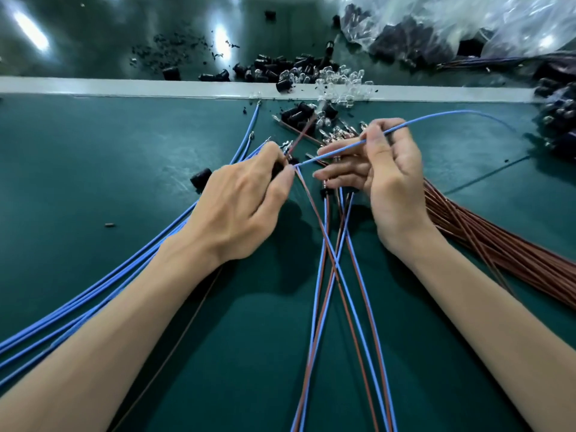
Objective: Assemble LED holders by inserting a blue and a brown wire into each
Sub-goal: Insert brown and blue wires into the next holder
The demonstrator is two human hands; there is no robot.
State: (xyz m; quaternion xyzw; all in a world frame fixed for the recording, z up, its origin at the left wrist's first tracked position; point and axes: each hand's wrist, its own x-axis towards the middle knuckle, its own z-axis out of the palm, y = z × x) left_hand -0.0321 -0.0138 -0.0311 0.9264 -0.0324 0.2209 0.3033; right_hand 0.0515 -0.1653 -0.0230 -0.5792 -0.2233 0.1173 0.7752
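Now left hand [240,207] fingers pinch a small black plastic LED holder [276,170] above the green bench [93,182]. Right hand [389,185] fingers pinch a thin blue wire [336,152], its end at the holder. A brown wire bundle [486,241] lies right.

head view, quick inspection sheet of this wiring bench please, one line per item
surface: green mat, with a white strip across the far side.
job's things: black holders and clear LEDs heaped by the strip; a loose holder lies beside the left hand.
clutter: dark crumbs beyond the strip; a small bit on the mat.
grippers: the left hand pinches a held holder, mostly hidden; the right hand pinches a blue wire whose tip reaches the left hand.
cables: blue wires fan left, brown wires right, paired wires in the middle.
surroundings: plastic bag at far right.
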